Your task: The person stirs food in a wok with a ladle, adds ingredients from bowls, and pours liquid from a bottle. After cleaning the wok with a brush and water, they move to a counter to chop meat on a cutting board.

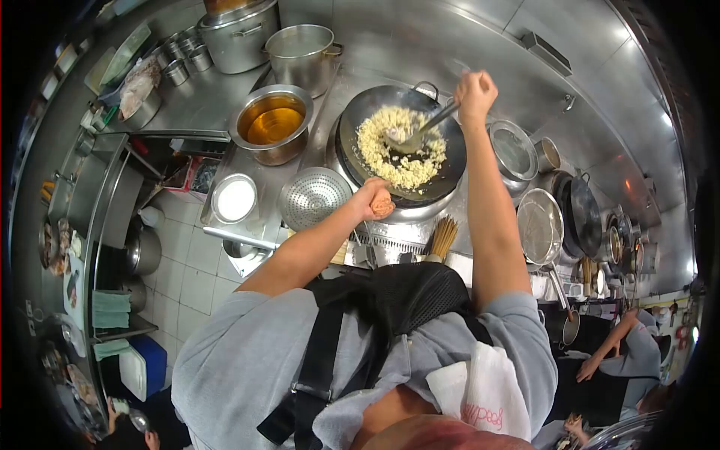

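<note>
A large dark wok [360, 109] sits on the stove, with pale yellow crumbly food [409, 174] spread in a ring inside it. My right hand [476, 97] is closed round the handle of a metal ladle [442, 115], above the wok's right side. The ladle's bowl rests among the food, slightly blurred. At the wok's near edge, my left hand [375, 199] is closed round an orange-brown cloth [382, 206] against the rim. How much of the wok's near handle lies under that cloth is hidden.
Left of the wok stand a pot of amber liquid [274, 124], a perforated strainer [313, 199] and a white-filled bowl [234, 198]. A bamboo brush [444, 238] lies near the stove's front edge. A wire strainer [540, 226] is at right. Other people work at lower right and lower left.
</note>
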The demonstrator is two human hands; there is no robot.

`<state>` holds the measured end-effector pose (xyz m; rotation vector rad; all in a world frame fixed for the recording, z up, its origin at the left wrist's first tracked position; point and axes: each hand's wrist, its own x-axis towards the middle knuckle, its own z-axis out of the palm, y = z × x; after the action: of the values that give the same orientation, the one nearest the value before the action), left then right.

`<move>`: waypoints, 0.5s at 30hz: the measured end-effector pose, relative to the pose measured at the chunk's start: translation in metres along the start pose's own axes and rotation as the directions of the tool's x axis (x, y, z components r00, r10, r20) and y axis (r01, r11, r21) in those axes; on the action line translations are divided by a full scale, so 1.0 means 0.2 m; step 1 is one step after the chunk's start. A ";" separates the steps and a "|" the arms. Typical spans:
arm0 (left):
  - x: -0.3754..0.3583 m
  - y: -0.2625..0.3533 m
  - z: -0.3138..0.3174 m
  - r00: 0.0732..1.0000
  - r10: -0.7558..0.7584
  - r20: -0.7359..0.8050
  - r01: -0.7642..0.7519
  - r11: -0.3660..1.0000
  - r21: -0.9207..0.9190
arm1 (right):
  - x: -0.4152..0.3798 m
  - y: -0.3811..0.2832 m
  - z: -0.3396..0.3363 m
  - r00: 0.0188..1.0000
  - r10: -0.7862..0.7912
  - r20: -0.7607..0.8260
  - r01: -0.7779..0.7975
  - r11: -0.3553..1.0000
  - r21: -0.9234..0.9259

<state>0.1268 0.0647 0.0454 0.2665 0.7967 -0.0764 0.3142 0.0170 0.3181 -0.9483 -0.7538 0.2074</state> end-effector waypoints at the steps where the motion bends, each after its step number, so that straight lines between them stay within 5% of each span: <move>1: 0.03 0.01 -0.02 0.979 -0.204 0.027 0.205 0.976 -0.078 | 0.01 -0.06 0.07 0.998 -0.067 -0.003 0.067 0.998 0.000; 5: -0.08 -0.06 0.06 0.998 0.033 -0.061 -0.031 0.999 0.034 | -0.06 -0.11 0.16 0.965 -0.196 0.174 0.186 0.980 0.069; 6: -0.07 -0.08 0.05 0.989 0.144 -0.023 -0.142 0.988 0.068 | -0.12 -0.01 0.16 0.964 -0.198 0.177 0.206 0.978 -0.031; 7: -0.06 -0.09 0.03 0.968 0.251 0.019 -0.252 0.963 0.097 | -0.16 0.18 0.10 0.974 -0.054 0.221 0.067 0.997 -0.049; 10: 0.02 -0.08 -0.04 0.965 0.214 0.153 -0.227 0.971 0.072 | -0.06 0.18 0.10 0.974 0.023 0.226 0.033 0.970 -0.241; 13: 0.04 -0.10 -0.03 0.957 0.288 0.041 -0.290 0.955 0.062 | 0.04 0.03 0.17 0.964 -0.115 0.238 0.195 0.918 -0.345; 15: 0.03 -0.09 0.00 0.965 0.263 -0.002 -0.263 0.964 0.031 | 0.02 -0.02 0.16 0.962 -0.196 0.191 0.208 0.977 -0.042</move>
<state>0.1278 0.0470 0.0367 0.3999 0.7608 0.1628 0.2943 0.0374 0.3343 -0.9110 -1.0288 0.0943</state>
